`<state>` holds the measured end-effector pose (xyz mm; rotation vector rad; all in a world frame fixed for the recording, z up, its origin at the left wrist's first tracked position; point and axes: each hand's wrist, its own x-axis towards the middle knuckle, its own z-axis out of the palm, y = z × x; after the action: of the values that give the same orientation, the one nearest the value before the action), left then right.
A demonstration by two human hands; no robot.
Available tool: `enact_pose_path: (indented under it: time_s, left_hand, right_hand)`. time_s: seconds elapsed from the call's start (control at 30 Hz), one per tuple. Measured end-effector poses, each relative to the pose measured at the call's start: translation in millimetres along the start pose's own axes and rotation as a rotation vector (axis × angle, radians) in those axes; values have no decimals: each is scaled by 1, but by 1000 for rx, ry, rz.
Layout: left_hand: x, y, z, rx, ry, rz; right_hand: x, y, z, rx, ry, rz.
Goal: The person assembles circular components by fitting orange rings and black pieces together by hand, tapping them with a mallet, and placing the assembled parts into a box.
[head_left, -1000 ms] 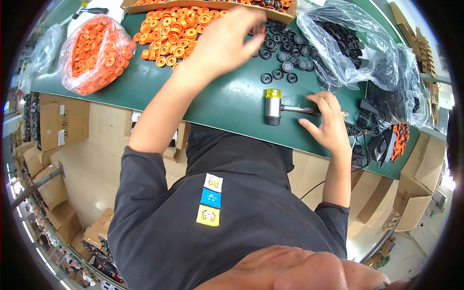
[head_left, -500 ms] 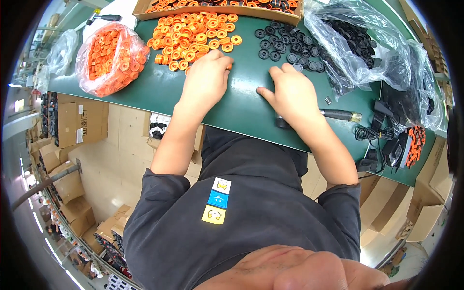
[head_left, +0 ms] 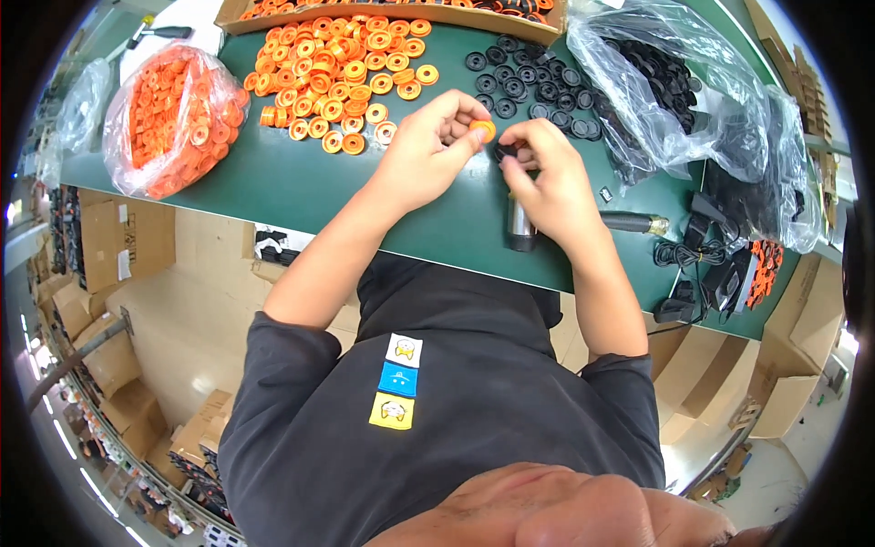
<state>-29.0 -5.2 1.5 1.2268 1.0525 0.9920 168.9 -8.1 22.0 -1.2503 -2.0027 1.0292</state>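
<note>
My left hand (head_left: 427,155) pinches a small round orange wheel (head_left: 486,130) between thumb and fingers, above the middle of the green table (head_left: 319,191). Facing it, my right hand (head_left: 545,173) is closed on a black wheel (head_left: 504,152), mostly hidden by the fingers. A narrow gap separates the two pieces. Beyond my left hand lies a loose heap of orange wheels (head_left: 342,68). Past my right hand are scattered black wheels (head_left: 533,77). A hammer (head_left: 521,223) rests under my right wrist, its dark handle pointing right.
At the left stands a clear bag of orange wheels (head_left: 173,123). An open cardboard box (head_left: 401,15) sits along the far edge. To the right are a plastic bag with black parts (head_left: 652,82), a bundled black cable (head_left: 685,253) and a small metal piece (head_left: 605,194).
Both hands have come closer together at the middle. My left hand has brought an orange wheel away from the heap, and a black piece now shows in my right fingers.
</note>
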Motion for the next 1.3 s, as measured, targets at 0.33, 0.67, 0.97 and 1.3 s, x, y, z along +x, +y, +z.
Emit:
enact_pose_path:
  time_s: [0.33,0.67,0.97,1.3]
  left_hand:
    - [-3,5,-2,-143,-113,-60]
    - [-3,1,2,-184,-96,-37]
    - [-4,8,0,-239,-129,-100]
    - [-5,7,1,-245,-134,-93]
  right_hand:
    - [3,-1,1,604,83,78]
    - [5,5,-1,137,170,-178]
    - [5,3,3,139,219,-172]
    - [6,2,2,117,223,-176]
